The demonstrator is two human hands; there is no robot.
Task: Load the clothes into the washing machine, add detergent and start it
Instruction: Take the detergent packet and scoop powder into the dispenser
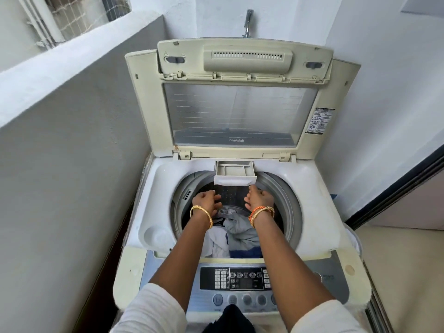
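Observation:
The top-loading washing machine (319,207) stands with its lid (235,111) raised upright. Grey, white and blue clothes (240,234) lie in the drum. The detergent drawer (235,173) is pulled out over the drum's far rim. My left hand (206,200) and my right hand (259,198) hover inside the drum opening, above the clothes and just below the drawer. Both have loosely curled fingers and nothing visible in them. The right thumb is close to the drawer's front edge. The control panel (242,280) with round buttons sits at the near side, between my forearms.
A metal tap (248,22) sticks out of the wall behind the lid. A grey low wall (72,140) runs close along the left. A dark door frame (396,188) and tiled floor are on the right. Dark cloth (230,318) lies at the near edge.

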